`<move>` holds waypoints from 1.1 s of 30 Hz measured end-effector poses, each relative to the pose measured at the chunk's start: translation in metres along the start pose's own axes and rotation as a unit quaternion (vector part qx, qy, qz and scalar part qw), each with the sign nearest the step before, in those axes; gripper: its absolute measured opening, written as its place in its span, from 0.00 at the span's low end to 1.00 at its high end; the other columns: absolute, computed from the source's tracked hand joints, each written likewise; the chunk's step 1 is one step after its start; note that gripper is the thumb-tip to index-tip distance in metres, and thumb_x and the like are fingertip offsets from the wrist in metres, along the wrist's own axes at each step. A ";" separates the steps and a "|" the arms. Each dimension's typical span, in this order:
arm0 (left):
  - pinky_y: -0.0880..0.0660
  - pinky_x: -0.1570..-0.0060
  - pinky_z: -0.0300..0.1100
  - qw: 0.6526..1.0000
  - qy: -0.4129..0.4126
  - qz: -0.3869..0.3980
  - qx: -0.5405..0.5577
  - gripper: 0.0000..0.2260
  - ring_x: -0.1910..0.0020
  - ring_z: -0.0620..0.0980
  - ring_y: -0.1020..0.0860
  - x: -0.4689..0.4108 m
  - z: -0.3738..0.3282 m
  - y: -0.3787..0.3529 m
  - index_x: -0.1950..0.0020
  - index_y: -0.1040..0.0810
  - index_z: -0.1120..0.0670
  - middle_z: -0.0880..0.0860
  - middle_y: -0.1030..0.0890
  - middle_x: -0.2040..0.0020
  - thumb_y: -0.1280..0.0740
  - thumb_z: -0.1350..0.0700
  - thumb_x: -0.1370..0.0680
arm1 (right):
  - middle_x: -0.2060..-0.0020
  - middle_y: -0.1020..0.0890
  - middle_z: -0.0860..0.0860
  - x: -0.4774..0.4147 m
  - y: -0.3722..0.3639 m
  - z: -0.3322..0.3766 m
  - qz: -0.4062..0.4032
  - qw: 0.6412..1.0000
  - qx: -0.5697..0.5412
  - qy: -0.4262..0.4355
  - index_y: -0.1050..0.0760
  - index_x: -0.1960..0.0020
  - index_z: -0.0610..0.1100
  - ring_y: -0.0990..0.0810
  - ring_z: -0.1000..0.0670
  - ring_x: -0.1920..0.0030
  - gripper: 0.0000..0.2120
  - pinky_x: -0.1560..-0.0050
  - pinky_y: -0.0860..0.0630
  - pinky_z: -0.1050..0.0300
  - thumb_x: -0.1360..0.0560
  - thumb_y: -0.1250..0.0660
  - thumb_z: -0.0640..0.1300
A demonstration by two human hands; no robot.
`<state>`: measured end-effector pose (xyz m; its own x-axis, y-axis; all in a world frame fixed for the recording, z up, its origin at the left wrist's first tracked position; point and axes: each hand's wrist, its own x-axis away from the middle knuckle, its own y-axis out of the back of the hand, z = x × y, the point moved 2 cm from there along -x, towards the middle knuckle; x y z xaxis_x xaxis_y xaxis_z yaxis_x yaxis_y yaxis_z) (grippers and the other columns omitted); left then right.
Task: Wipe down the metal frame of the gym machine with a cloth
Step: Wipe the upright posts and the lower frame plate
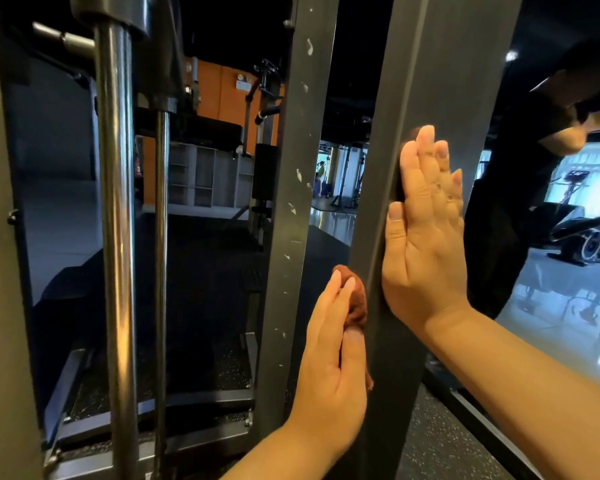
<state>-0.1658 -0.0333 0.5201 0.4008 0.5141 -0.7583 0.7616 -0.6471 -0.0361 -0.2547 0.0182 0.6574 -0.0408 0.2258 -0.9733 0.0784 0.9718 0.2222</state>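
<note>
cloth pressed to matte grey upright

at six o'clock, the left hand, fingers straight, presses the crumpled rust-brown cloth against the flat steel upright's left edge. at three o'clock, the right hand lies flat on its face, fingers straight.

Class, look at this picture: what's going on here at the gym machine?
A person is wiping the machine's grey metal upright. The left hand presses a brown cloth against the upright's left side, low down. The right hand lies flat on its right face, higher up, fingers straight. The neighbouring upright shows chipped paint.
</note>
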 end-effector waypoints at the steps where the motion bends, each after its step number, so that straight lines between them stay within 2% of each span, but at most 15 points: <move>1: 0.22 0.41 0.70 1.000 -0.003 -0.004 -0.007 0.26 0.35 0.72 0.25 -0.007 -0.002 0.001 0.23 0.42 0.25 0.37 0.38 0.20 0.45 0.53 0.15 | 0.17 0.48 0.41 0.002 0.001 0.001 0.008 1.000 -0.004 -0.007 0.49 0.18 0.38 0.54 0.44 0.17 0.26 0.18 0.58 0.42 0.14 0.48 0.40; 3: 0.27 0.39 0.75 0.999 -0.034 -0.012 -0.010 0.26 0.34 0.78 0.29 -0.036 -0.013 0.003 0.24 0.40 0.25 0.42 0.35 0.20 0.45 0.52 0.14 | 0.17 0.49 0.41 0.006 0.003 0.003 0.023 1.000 -0.009 -0.007 0.50 0.17 0.38 0.55 0.44 0.17 0.26 0.18 0.59 0.42 0.14 0.48 0.39; 4: 0.29 0.36 0.75 0.999 -0.046 -0.017 -0.004 0.25 0.31 0.75 0.30 -0.053 -0.023 0.003 0.25 0.39 0.25 0.45 0.34 0.20 0.44 0.53 0.14 | 0.17 0.49 0.40 0.008 0.003 0.003 0.029 1.000 -0.010 -0.002 0.50 0.18 0.37 0.55 0.43 0.17 0.27 0.18 0.59 0.42 0.14 0.48 0.39; 7: 0.34 0.24 0.62 0.998 -0.064 -0.022 0.018 0.22 0.20 0.56 0.35 -0.086 -0.044 0.002 0.26 0.38 0.32 0.52 0.34 0.19 0.44 0.57 0.14 | 0.18 0.48 0.37 0.020 0.004 0.000 0.042 0.999 -0.002 0.018 0.49 0.18 0.35 0.55 0.42 0.17 0.27 0.18 0.58 0.43 0.15 0.47 0.39; 8: 0.35 0.24 0.63 0.997 -0.064 -0.013 0.028 0.21 0.20 0.56 0.36 -0.086 -0.041 0.001 0.26 0.38 0.34 0.51 0.34 0.19 0.44 0.56 0.13 | 0.19 0.47 0.36 0.025 0.004 -0.001 0.048 0.999 0.003 0.025 0.48 0.19 0.34 0.55 0.44 0.18 0.27 0.18 0.58 0.43 0.15 0.46 0.39; 10: 0.36 0.25 0.67 0.996 -0.070 0.006 0.047 0.21 0.20 0.61 0.36 -0.068 -0.025 0.001 0.23 0.38 0.36 0.50 0.35 0.19 0.45 0.54 0.14 | 0.19 0.46 0.34 0.035 0.003 -0.003 0.054 0.998 0.014 0.034 0.47 0.19 0.33 0.55 0.45 0.19 0.26 0.18 0.58 0.44 0.15 0.46 0.39; 12: 0.34 0.27 0.70 0.998 -0.053 0.022 0.039 0.23 0.22 0.67 0.36 -0.031 -0.002 0.002 0.22 0.38 0.33 0.49 0.37 0.18 0.45 0.53 0.14 | 0.20 0.45 0.33 0.042 0.001 -0.004 0.049 0.998 0.023 0.038 0.46 0.20 0.32 0.55 0.45 0.19 0.26 0.18 0.58 0.43 0.15 0.46 0.39; 16: 0.31 0.39 0.79 0.999 0.016 0.037 -0.011 0.27 0.34 0.83 0.34 0.039 0.034 0.004 0.23 0.41 0.26 0.44 0.40 0.18 0.44 0.53 0.15 | 0.20 0.44 0.33 0.047 -0.003 -0.003 0.033 0.998 0.034 0.041 0.46 0.20 0.31 0.53 0.44 0.19 0.26 0.19 0.57 0.42 0.16 0.46 0.39; 19: 0.29 0.40 0.77 0.999 0.021 0.030 -0.013 0.26 0.35 0.81 0.31 0.023 0.030 0.006 0.22 0.39 0.29 0.47 0.35 0.20 0.44 0.53 0.14 | 0.20 0.44 0.33 0.049 -0.003 -0.001 0.026 0.999 0.031 0.033 0.46 0.20 0.32 0.53 0.43 0.19 0.26 0.19 0.56 0.42 0.16 0.46 0.38; 23: 0.29 0.31 0.70 1.000 -0.025 0.014 -0.006 0.22 0.27 0.66 0.29 -0.024 0.012 0.010 0.19 0.36 0.43 0.51 0.32 0.21 0.44 0.54 0.14 | 0.20 0.44 0.32 0.059 -0.007 0.003 0.020 1.000 0.016 0.019 0.46 0.20 0.32 0.51 0.40 0.18 0.26 0.19 0.57 0.41 0.16 0.46 0.38; 27: 0.29 0.41 0.79 0.999 0.033 0.016 0.014 0.22 0.37 0.81 0.30 0.020 0.033 0.005 0.20 0.38 0.34 0.53 0.30 0.22 0.44 0.48 0.14 | 0.21 0.43 0.31 0.064 -0.009 0.005 0.014 1.000 0.017 0.012 0.45 0.21 0.30 0.49 0.35 0.19 0.26 0.19 0.57 0.42 0.17 0.45 0.37; 29: 0.21 0.44 0.69 0.997 0.075 0.008 0.006 0.22 0.39 0.76 0.26 0.061 0.047 0.005 0.22 0.38 0.29 0.56 0.29 0.24 0.44 0.47 0.15 | 0.22 0.42 0.30 0.066 -0.010 0.006 0.013 1.000 0.015 0.011 0.44 0.21 0.30 0.48 0.33 0.20 0.26 0.19 0.57 0.42 0.17 0.45 0.37; 30: 0.18 0.47 0.61 0.995 0.096 -0.002 -0.006 0.21 0.41 0.70 0.22 0.079 0.056 0.005 0.24 0.37 0.26 0.52 0.30 0.24 0.44 0.47 0.14 | 0.22 0.42 0.30 0.067 -0.010 0.006 0.012 1.000 0.013 0.011 0.44 0.21 0.29 0.47 0.32 0.20 0.26 0.19 0.57 0.42 0.17 0.45 0.36; 31: 0.18 0.48 0.58 0.993 0.117 -0.008 -0.014 0.21 0.41 0.66 0.21 0.092 0.060 0.005 0.25 0.37 0.25 0.46 0.31 0.23 0.45 0.47 0.14 | 0.22 0.42 0.29 0.067 -0.011 0.006 0.010 1.000 0.011 0.012 0.44 0.21 0.29 0.47 0.32 0.20 0.26 0.19 0.57 0.42 0.17 0.45 0.36; 33: 0.19 0.41 0.61 0.989 0.144 -0.015 -0.020 0.24 0.35 0.62 0.22 0.105 0.063 0.002 0.25 0.38 0.25 0.36 0.34 0.23 0.44 0.51 0.14 | 0.22 0.42 0.29 0.067 -0.010 0.006 0.008 1.000 0.009 0.010 0.44 0.21 0.29 0.47 0.32 0.20 0.26 0.19 0.58 0.42 0.17 0.45 0.36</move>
<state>-0.1538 -0.0163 0.3997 0.5020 0.6757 -0.5398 0.7924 -0.6094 -0.0259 -0.2518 0.0230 0.5894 -0.0598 0.2436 -0.9680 0.0966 0.9666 0.2372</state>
